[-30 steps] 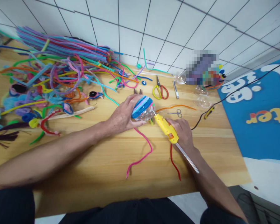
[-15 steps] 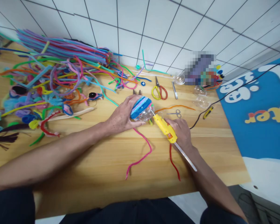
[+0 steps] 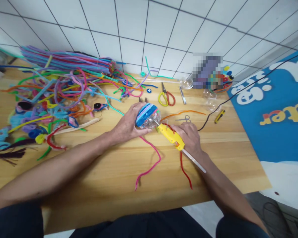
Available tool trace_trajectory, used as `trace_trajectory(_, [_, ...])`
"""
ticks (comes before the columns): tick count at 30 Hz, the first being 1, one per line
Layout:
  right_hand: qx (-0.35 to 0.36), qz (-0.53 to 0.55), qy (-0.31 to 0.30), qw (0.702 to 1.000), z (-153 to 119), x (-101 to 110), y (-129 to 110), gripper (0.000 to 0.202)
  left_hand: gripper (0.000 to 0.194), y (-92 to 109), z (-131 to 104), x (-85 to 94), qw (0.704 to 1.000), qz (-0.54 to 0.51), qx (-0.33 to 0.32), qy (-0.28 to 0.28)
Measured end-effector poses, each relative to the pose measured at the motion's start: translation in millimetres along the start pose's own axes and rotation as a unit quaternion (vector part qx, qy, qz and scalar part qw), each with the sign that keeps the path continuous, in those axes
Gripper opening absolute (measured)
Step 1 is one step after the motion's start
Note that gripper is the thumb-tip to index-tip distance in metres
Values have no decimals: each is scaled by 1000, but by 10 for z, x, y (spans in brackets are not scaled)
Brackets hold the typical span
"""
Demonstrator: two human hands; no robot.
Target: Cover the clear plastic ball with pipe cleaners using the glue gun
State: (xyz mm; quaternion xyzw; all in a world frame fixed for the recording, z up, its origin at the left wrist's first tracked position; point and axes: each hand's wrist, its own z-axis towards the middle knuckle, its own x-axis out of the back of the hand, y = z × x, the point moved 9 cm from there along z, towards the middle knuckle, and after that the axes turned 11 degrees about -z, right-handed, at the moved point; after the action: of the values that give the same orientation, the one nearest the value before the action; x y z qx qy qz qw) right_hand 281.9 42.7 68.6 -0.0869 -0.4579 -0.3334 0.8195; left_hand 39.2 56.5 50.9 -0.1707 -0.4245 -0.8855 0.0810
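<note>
My left hand [image 3: 127,123] is closed around a clear plastic ball [image 3: 149,115], partly covered in rows of blue, pink and purple pipe cleaners. Its uncovered clear side faces right. In my right hand [image 3: 188,137] is a yellow hot glue gun [image 3: 171,136], with a glue stick [image 3: 195,161] sticking out of its back end. The gun's metal nozzle points at the clear side of the ball and appears to touch it. A pink pipe cleaner [image 3: 152,165] trails on the table below the ball, and a red pipe cleaner [image 3: 184,172] lies beneath my right wrist.
Pipe cleaners and finished pieces are heaped at the left, below a large bundle [image 3: 67,62]. Beyond my hands lie scissors [image 3: 167,96], a pen-like craft knife [image 3: 182,95] and small scissors [image 3: 185,119]. A black cord [image 3: 238,94] runs right, near a yellow cutter [image 3: 220,116].
The whole view has shifted slightly. The glue gun's nozzle has moved a little lower along the clear side of the ball. Both hands keep their holds.
</note>
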Motion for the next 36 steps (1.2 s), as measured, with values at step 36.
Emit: trace_trajectory(36, [-34,-21,-9,999,-10,-80,17,49,100,-44,37,4,998,-28,-2,-58])
